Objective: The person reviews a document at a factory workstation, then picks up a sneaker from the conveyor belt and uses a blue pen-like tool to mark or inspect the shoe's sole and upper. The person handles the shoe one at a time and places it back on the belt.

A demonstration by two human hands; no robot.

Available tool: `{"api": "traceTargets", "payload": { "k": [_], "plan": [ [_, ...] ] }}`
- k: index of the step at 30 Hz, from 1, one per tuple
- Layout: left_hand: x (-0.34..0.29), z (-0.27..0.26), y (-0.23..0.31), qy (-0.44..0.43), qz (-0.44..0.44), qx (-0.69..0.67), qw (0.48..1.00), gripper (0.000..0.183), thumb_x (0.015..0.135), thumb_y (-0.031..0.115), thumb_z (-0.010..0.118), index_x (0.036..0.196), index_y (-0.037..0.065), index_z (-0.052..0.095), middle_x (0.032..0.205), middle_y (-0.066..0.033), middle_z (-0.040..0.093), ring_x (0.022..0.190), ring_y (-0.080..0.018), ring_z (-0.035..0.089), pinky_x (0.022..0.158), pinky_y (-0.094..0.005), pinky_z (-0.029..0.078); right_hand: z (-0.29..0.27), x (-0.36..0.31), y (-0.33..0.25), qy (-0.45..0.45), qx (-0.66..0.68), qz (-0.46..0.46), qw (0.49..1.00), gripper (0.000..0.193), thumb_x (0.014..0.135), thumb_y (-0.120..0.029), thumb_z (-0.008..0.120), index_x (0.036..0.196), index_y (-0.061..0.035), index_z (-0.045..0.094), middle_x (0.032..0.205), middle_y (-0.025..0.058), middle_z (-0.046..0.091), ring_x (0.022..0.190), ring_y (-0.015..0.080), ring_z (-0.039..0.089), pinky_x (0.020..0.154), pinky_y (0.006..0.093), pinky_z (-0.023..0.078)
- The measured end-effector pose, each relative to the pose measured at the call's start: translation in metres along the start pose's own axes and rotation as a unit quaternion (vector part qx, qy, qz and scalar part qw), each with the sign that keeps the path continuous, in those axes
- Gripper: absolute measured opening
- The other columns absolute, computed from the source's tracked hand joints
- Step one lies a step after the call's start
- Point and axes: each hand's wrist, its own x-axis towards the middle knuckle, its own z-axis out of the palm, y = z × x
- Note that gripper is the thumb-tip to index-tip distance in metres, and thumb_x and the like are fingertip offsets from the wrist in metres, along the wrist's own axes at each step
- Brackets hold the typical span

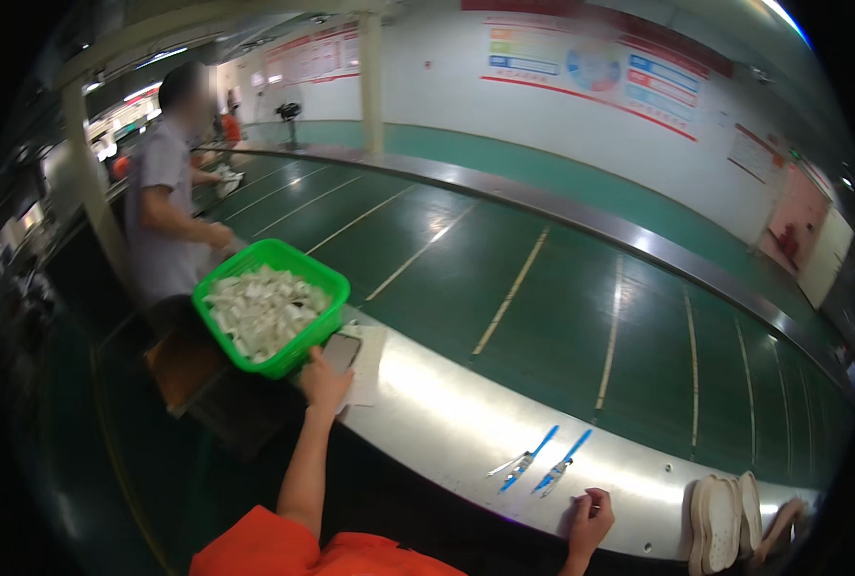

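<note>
My left hand (324, 386) is closed on the edge of a grey smartphone (341, 351), over white paper sheets (368, 370) on the metal ledge. Right beside it stands a green plastic basket (335, 280) heaped with small whitish pieces (266, 309), too small to name. My right hand (593, 520) rests at the ledge's near edge, its fingers loosely bent and apart, with nothing visible in them. Two slim blue-handled tools with metal parts, a left one (531, 459) and a right one (564, 463), lie on the ledge just beyond this hand; their exact kind is unclear.
The shiny metal ledge (427, 403) borders a wide green conveyor belt (543, 298) with pale cross strips. Several cream shoe soles (718, 518) stand at the ledge's right end. At the left, beyond the basket, a person (164, 206) in a pale shirt works at the belt.
</note>
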Motion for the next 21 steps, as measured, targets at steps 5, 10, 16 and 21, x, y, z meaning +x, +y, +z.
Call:
{"api": "traceTargets", "payload": {
  "k": [5, 10, 16, 21],
  "plan": [
    [-0.001, 0.015, -0.013, 0.032, 0.006, 0.0, 0.999, 0.077, 0.061, 0.029, 0.073, 0.116, -0.009, 0.034, 0.073, -0.0208, 0.061, 0.07, -0.0382, 0.061, 0.063, -0.0442, 0.048, 0.0, 0.004, 0.004, 0.02, -0.008, -0.017, 1.0, 0.009, 0.08, -0.006, 0.055, 0.084, -0.0008, 0.06, 0.071, 0.0113, 0.063, 0.064, 0.0196, 0.064, 0.06, 0.0277, 0.048],
    [0.004, -0.014, -0.007, -0.088, 0.014, -0.032, 0.996, 0.082, 0.061, 0.021, 0.074, 0.127, -0.003, 0.031, 0.099, -0.0251, 0.057, 0.095, -0.0398, 0.055, 0.083, -0.0459, 0.043, -0.005, 0.006, -0.007, 0.015, -0.008, -0.011, 1.0, 0.01, 0.08, -0.008, 0.056, 0.085, -0.0024, 0.061, 0.073, 0.011, 0.064, 0.064, 0.0202, 0.064, 0.061, 0.0278, 0.049],
    [-0.041, -0.04, 0.038, 0.026, 0.177, -0.182, 0.967, 0.065, 0.064, 0.008, 0.073, 0.12, 0.003, 0.041, 0.128, -0.0162, 0.041, 0.12, -0.0357, 0.036, 0.1, -0.044, 0.028, -0.003, 0.003, -0.009, -0.011, 0.049, 0.027, 0.998, 0.011, 0.083, -0.008, 0.054, 0.089, -0.0012, 0.06, 0.074, 0.0087, 0.064, 0.067, 0.0158, 0.064, 0.063, 0.0251, 0.049],
    [-0.045, -0.006, 0.121, -0.087, 0.225, -0.364, 0.9, 0.05, 0.067, 0.004, 0.069, 0.112, 0.007, 0.047, 0.125, -0.0125, 0.045, 0.118, -0.0305, 0.041, 0.098, -0.041, 0.033, -0.015, 0.02, -0.014, -0.039, 0.198, 0.134, 0.97, 0.017, 0.084, -0.01, 0.054, 0.099, -0.0023, 0.057, 0.085, 0.0077, 0.063, 0.071, 0.0137, 0.059, 0.064, 0.0248, 0.05]
  ]
}}
